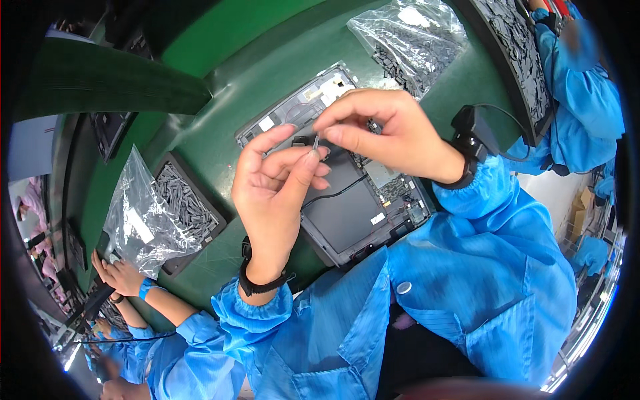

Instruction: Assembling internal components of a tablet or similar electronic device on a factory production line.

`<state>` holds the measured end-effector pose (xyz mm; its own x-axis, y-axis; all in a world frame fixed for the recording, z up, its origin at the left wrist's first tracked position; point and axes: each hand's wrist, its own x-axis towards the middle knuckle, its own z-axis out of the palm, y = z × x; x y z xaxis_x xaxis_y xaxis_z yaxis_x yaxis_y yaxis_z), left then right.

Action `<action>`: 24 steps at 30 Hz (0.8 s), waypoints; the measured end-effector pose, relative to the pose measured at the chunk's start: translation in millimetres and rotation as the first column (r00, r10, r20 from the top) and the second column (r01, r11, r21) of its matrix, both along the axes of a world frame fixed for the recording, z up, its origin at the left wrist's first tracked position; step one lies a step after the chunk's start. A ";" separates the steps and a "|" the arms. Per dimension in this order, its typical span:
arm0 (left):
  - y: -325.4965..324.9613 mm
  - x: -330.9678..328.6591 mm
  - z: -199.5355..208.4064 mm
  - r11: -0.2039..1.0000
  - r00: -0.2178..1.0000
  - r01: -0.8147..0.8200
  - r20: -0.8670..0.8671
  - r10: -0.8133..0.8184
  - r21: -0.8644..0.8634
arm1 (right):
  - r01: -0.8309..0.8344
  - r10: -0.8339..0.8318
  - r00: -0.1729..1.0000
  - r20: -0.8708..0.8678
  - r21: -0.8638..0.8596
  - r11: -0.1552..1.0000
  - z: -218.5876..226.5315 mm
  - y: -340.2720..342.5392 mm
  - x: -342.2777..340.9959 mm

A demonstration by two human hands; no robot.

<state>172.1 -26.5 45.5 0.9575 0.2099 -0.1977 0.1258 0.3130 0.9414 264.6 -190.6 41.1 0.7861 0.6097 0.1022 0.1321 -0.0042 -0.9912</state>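
Above an opened laptop chassis (337, 213), my two hands meet at a small grey strip-like part (316, 141). My right hand (397, 133) pinches its upper end between thumb and forefinger. The thumb of my left hand (272, 183) presses at the lower end, its fingers curled around. Beside the part, a small black piece (300, 141) shows between the left fingers; whether it is held I cannot tell. The chassis lies under my hands, showing a large dark panel, a circuit board (397, 192) and a black cable (340, 190). My hands hide its middle.
At the left, a clear plastic bag (140, 220) overlaps a black tray (217, 223) of small grey strips. Another bag (433, 40) with dark parts lies at the far side. A large parts tray (517, 67) stands right. Co-workers' hands (123, 275) and blue sleeves (567, 100) flank me.
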 end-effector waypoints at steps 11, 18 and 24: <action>1.1 50.6 -6.7 0.643 0.992 -0.053 0.114 -0.054 0.764 | 0.038 -0.015 0.989 -0.148 0.154 0.987 -14.2 -6.9 49.7; 11.7 77.9 -23.6 0.337 0.976 -0.092 0.152 -0.154 0.937 | 0.130 0.030 0.819 0.572 -0.237 0.963 -21.9 -9.5 75.4; 13.5 85.7 -36.0 0.473 0.961 -0.004 0.134 -0.240 0.881 | 0.199 0.235 0.469 0.851 -0.362 0.911 -22.9 -9.4 79.5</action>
<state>257.8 -12.9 9.5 0.9741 0.0369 0.2231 -0.1391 -0.6801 0.7198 344.1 -200.0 18.2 0.4023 0.7749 0.4876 0.9140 -0.3091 -0.2630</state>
